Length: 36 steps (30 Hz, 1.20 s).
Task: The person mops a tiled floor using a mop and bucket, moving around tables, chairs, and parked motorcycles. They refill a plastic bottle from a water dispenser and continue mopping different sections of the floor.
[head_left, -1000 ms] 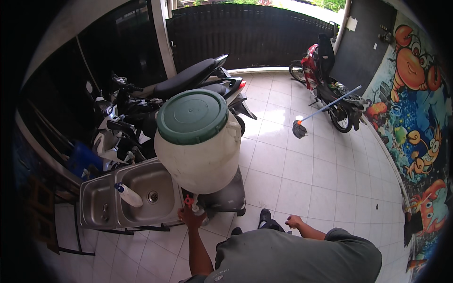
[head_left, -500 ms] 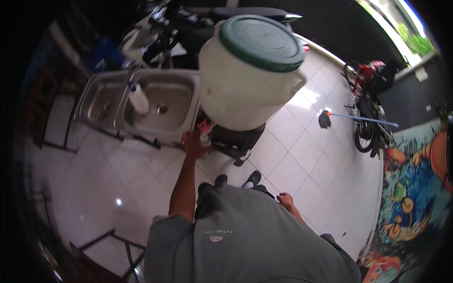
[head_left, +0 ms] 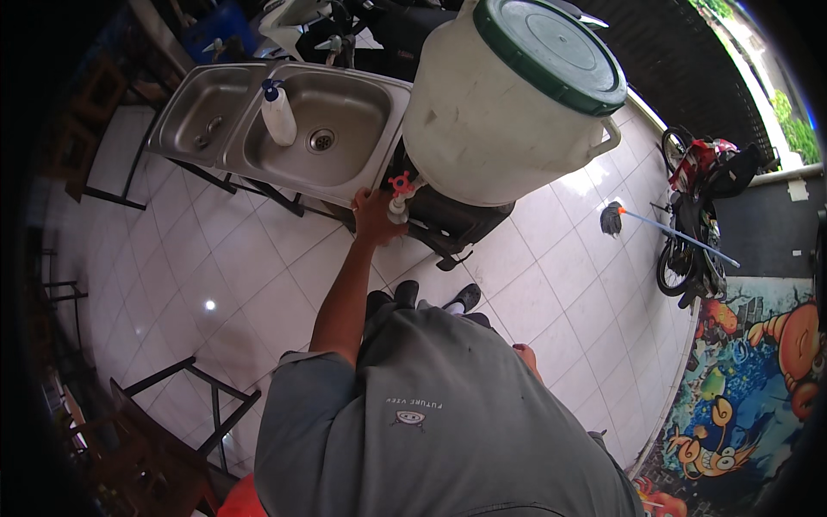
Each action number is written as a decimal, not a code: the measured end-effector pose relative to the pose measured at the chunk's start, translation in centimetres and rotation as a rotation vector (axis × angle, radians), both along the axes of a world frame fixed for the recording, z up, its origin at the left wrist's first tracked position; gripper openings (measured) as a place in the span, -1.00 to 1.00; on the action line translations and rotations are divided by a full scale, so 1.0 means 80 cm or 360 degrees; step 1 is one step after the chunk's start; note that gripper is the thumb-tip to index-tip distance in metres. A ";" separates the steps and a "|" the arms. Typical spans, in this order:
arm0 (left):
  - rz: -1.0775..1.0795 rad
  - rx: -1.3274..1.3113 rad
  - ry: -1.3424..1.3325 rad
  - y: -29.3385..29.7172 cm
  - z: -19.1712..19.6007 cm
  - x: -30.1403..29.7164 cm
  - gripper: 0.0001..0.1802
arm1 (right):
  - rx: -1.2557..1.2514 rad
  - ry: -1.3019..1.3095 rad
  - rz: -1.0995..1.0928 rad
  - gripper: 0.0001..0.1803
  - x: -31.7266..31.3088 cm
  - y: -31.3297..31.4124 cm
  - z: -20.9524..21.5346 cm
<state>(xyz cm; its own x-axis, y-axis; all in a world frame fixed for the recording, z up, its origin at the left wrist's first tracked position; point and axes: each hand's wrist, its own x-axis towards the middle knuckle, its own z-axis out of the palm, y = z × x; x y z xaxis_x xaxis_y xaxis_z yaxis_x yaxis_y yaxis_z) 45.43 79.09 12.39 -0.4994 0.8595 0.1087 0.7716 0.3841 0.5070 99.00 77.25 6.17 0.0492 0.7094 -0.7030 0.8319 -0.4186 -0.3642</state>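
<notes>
Far to your right, you have a red-and-black motorcycle [head_left: 699, 202], with a mop [head_left: 672, 233] slanting across your view of it. Nearer on your right, a sea-creature mural [head_left: 732, 405] covers the wall. Far left, you see a blue container [head_left: 220, 33]; near left, black metal legs [head_left: 221, 417].

We are facing a sink [head_left: 395, 121], a bottle [head_left: 279, 119] standing in its right basin [head_left: 351, 114]. Right of it a barrel [head_left: 500, 112] is sitting on a stand [head_left: 452, 217], a tap [head_left: 400, 183] jutting near left; farther right a mop [head_left: 611, 220] is reaching across a motorbike [head_left: 699, 215].
</notes>
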 end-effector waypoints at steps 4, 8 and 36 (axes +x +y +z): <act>-0.0001 0.0071 -0.0010 -0.001 -0.001 -0.001 -0.19 | -0.0053 0.0096 -0.0126 -0.55 -0.018 0.002 0.013; 0.0006 0.0093 0.0038 0.001 -0.009 -0.004 -0.20 | -0.0069 0.0107 -0.0173 -0.55 -0.027 0.003 0.016; 0.0003 0.0072 0.0118 0.002 -0.010 -0.002 -0.21 | -0.0109 0.0061 -0.0155 -0.55 -0.034 -0.005 0.020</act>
